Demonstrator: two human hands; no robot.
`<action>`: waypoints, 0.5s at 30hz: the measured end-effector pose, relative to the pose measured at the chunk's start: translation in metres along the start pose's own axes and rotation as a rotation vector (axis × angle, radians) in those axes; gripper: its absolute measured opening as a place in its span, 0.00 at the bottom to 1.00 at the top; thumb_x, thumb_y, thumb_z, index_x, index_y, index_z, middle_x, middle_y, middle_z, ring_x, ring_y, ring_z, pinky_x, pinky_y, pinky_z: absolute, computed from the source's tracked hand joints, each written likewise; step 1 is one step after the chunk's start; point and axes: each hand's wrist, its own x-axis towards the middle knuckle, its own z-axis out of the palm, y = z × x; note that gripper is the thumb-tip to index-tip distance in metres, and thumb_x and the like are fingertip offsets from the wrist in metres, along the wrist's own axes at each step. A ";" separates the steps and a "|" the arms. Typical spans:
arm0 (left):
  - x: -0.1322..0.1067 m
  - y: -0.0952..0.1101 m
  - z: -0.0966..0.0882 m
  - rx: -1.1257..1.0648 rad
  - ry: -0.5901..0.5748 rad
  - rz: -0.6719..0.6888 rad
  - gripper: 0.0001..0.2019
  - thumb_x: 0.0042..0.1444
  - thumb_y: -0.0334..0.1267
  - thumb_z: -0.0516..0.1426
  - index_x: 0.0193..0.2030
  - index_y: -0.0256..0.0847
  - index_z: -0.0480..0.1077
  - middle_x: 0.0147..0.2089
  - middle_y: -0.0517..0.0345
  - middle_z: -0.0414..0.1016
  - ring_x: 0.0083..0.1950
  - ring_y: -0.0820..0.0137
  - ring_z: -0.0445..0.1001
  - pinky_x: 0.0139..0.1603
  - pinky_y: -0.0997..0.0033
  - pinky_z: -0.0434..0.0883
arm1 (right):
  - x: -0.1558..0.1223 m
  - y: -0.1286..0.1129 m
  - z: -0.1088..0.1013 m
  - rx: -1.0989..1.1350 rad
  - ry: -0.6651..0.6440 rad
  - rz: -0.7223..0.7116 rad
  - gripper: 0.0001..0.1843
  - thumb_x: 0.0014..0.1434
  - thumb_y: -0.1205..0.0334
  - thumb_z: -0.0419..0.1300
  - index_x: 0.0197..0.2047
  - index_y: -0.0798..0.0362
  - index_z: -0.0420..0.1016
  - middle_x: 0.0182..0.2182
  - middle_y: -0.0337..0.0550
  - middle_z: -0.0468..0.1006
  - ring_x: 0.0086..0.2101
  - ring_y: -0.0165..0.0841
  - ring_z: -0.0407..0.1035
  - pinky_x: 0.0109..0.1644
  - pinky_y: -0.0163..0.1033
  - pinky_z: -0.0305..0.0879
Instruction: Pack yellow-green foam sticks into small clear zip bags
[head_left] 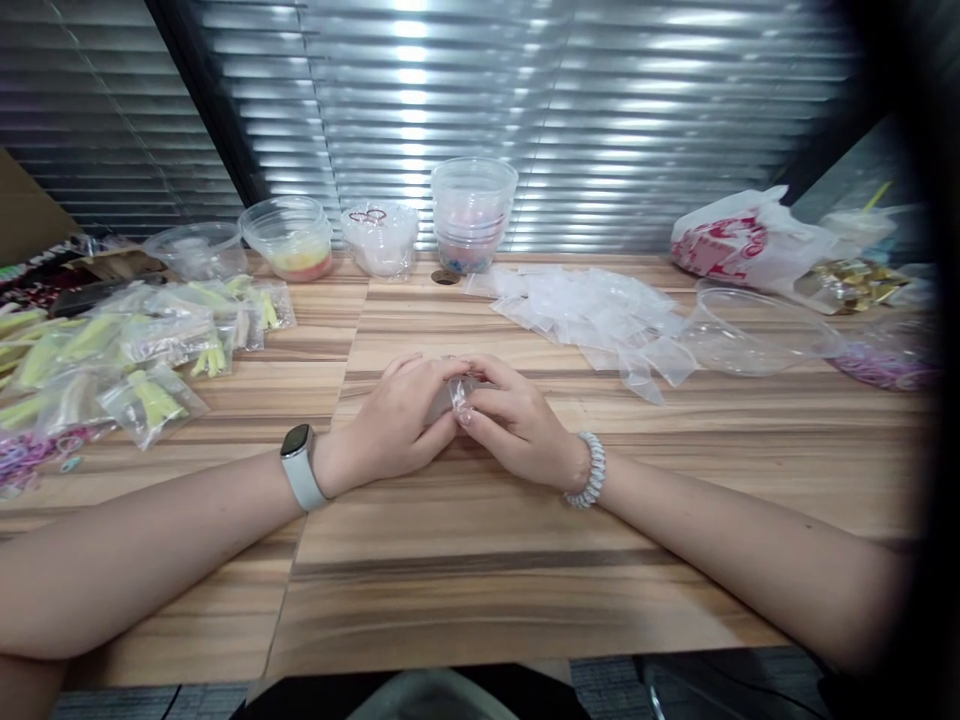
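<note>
Both hands meet over the middle of the table, with a small clear plastic bag between their fingertips. My left hand, with a watch on its wrist, curls closed over the bag's left side. On the other side my right hand, a coiled band at its wrist, pinches the same bag between thumb and fingers. Much of the bag is covered by the hands, and what it contains, if anything, cannot be made out. Beyond my right hand lies a loose pile of flat, clear bags.
To the left are several filled bags with yellow-green pieces and purple bands. Along the back stand a bowl, a wrapped white item and stacked tubs. At right are a clear container and a red-and-white bag.
</note>
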 end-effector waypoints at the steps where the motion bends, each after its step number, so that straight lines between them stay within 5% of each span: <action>1: 0.000 0.000 0.000 -0.005 -0.002 -0.005 0.22 0.60 0.35 0.53 0.61 0.40 0.56 0.58 0.47 0.67 0.57 0.61 0.67 0.58 0.55 0.61 | 0.000 0.000 0.000 0.016 0.003 0.004 0.13 0.65 0.63 0.51 0.33 0.55 0.74 0.48 0.50 0.70 0.49 0.35 0.65 0.55 0.46 0.64; 15: -0.003 -0.004 0.002 -0.026 -0.034 -0.027 0.22 0.60 0.43 0.55 0.58 0.38 0.58 0.57 0.44 0.67 0.57 0.58 0.66 0.57 0.53 0.63 | -0.003 0.000 -0.004 0.004 -0.034 -0.034 0.12 0.63 0.58 0.56 0.46 0.54 0.73 0.59 0.55 0.62 0.61 0.41 0.56 0.63 0.52 0.57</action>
